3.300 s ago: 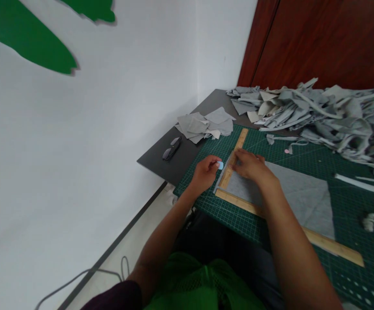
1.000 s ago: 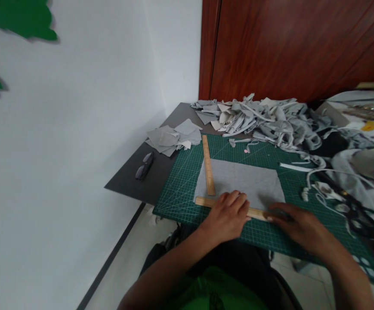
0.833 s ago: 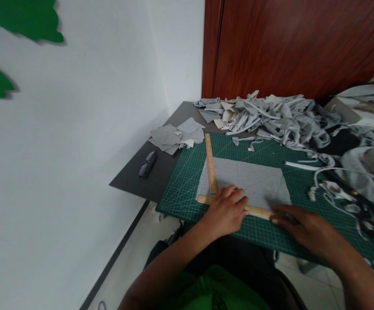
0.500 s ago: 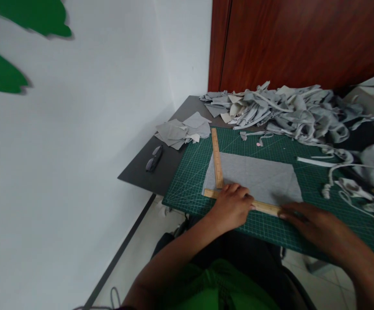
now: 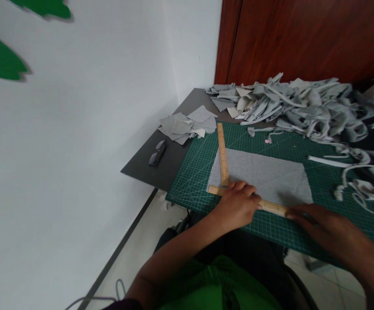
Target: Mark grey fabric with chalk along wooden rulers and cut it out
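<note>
A long wooden ruler [image 5: 270,206] is pressed flat by the left hand [image 5: 238,206] and right hand [image 5: 319,221], fingers spread, along the near edge of a grey cloth [image 5: 264,175] on the green cutting mat [image 5: 193,172]. A second ruler [image 5: 222,153] lies across the cloth's left edge. Scraps [image 5: 303,107], cut squares [image 5: 188,125] and glasses [image 5: 157,153] are seen beyond.

Single head-worn view, looked forward and down from close above the green cutting mat [image 5: 199,172], wall at left.

White wall [image 5: 93,107] with green shapes, reddish wooden door [image 5: 303,38], dark grey table [image 5: 148,165], pale floor [image 5: 135,254].
</note>
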{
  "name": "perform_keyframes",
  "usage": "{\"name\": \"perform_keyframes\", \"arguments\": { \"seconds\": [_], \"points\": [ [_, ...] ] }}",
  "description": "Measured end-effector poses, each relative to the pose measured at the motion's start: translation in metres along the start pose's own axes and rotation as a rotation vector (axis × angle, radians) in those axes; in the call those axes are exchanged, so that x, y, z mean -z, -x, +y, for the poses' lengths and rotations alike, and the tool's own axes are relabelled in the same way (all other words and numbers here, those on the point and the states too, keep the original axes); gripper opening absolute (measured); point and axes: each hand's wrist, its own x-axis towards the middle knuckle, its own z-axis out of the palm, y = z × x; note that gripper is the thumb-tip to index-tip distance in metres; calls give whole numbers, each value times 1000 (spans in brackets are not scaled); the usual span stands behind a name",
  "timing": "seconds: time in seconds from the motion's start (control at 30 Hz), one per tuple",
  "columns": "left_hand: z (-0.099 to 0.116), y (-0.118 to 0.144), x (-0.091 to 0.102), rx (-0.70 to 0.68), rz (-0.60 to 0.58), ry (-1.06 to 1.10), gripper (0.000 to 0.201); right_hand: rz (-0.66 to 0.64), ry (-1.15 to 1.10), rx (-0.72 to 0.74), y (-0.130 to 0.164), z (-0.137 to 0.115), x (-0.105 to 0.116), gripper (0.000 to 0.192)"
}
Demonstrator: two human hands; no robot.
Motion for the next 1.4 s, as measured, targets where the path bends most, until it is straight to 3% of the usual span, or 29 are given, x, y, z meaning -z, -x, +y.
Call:
{"name": "perform_keyframes", "arguments": {
  "seconds": [0.43, 0.6, 0.9, 1.4],
  "points": [
    [7, 1, 5, -23, 54, -16, 18, 16, -33, -3, -1, -3, 1, 18],
    [5, 0, 2, -33, 15, -31, 20, 9, -29, -25, -1, -2, 0, 19],
    [6, -1, 4, -26, -9, -57, 19, 14, 52, 15, -3, 17, -6, 43],
    [6, -1, 5, -21, -15, -48, 17, 3, 33, 17, -4, 10, -3, 38]
  ]
}}
